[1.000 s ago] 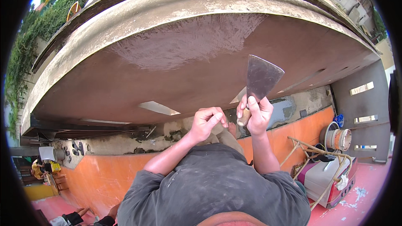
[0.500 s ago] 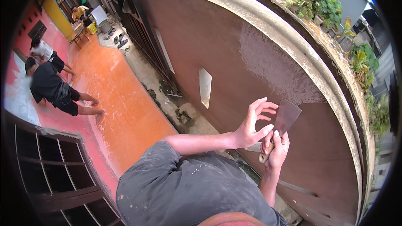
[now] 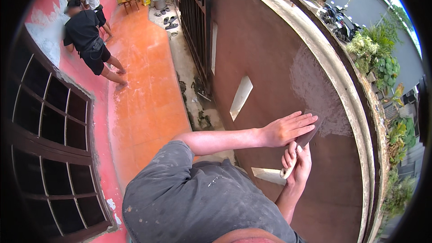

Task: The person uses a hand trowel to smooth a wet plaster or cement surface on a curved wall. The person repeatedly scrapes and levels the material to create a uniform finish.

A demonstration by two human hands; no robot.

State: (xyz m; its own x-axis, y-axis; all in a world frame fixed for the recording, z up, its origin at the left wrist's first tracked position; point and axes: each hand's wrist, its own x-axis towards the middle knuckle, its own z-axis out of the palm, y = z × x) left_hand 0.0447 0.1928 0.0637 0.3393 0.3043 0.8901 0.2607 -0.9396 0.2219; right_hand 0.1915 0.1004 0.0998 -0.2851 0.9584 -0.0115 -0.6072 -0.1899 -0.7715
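My right hand (image 3: pixel 300 165) is closed around the pale handle of a putty knife (image 3: pixel 307 137), its wide dark blade pointing up and away. Flat and with fingers stretched out, my left hand (image 3: pixel 288 130) lies across the blade and hides much of it. Behind both hands rises a brown wall (image 3: pixel 265 54). A rough, lighter scraped patch (image 3: pixel 315 85) shows on it just beyond the blade. Whether the blade touches the wall I cannot tell.
Left of me runs an orange tiled floor (image 3: pixel 146 103) beside a pink wall with a dark barred window (image 3: pixel 54 121). Two people (image 3: pixel 87 36) stand at that wall; another sits farther back. Slippers (image 3: pixel 171 21) lie near a dark gate (image 3: pixel 191 13). Plants (image 3: pixel 387 67) grow beyond the brown wall.
My left hand has gone from raised with bent fingers to flat across the putty knife's blade. My right hand keeps its hold on the handle. The view has turned toward the left.
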